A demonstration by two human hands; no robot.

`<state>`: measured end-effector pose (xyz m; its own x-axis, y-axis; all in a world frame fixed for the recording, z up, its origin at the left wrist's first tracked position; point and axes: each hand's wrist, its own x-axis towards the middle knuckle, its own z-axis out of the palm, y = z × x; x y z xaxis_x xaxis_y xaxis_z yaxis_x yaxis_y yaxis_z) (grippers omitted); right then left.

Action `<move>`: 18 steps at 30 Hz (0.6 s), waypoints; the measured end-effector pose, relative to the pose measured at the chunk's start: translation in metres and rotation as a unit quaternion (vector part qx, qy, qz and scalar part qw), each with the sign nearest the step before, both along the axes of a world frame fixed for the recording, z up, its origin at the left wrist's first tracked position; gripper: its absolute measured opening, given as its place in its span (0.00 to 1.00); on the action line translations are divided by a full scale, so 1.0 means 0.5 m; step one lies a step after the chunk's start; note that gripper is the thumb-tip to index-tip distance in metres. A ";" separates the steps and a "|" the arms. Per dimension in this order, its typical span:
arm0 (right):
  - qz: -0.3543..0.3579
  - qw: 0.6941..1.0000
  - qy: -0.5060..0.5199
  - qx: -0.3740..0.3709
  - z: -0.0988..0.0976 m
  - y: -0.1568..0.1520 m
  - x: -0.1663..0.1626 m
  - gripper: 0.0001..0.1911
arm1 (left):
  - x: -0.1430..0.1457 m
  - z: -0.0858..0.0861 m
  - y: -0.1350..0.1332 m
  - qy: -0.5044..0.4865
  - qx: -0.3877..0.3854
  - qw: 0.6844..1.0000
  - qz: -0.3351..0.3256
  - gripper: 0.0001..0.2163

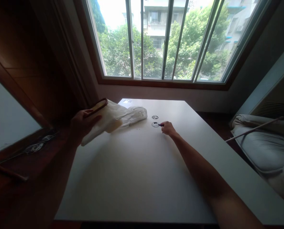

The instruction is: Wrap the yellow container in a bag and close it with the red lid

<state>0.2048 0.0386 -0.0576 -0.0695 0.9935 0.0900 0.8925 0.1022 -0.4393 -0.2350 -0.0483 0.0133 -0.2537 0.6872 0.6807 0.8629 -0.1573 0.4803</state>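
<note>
My left hand (83, 122) is closed on a pale bag-like thing with a curved brown rim (96, 116), held up at the table's left side. From it a crumpled clear plastic bag (138, 114) stretches over the tabletop; whether the two are joined I cannot tell. My right hand (168, 128) is closed in a pinch around a small dark purple object (160, 125), too small to name. Its tip meets or lies beside a flat round piece with a dark outline (155, 124). Just behind lies a similar round piece (154, 117).
Both arms reach over a white table (142, 178). Beyond its far edge is a wall with a sliding window (156, 47). To the right, a thin stick (254, 128) leans across a rolled pale mattress-like bundle (263, 144). Cables (35, 147) lie on the floor at left.
</note>
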 end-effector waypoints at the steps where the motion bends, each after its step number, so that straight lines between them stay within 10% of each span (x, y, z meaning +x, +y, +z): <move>1: 0.028 0.999 0.031 0.007 0.004 0.003 -0.031 0.22 | 0.001 -0.003 0.027 -0.003 0.000 1.000 0.005 0.25; 13: 0.086 0.964 0.247 -0.043 -0.028 0.084 -0.243 0.32 | 0.149 -0.060 0.233 0.078 -0.063 0.992 0.071 0.23; 18: 0.099 0.842 0.513 -0.137 -0.031 0.116 -0.298 0.36 | 0.207 -0.052 0.273 0.064 -0.087 0.986 0.125 0.27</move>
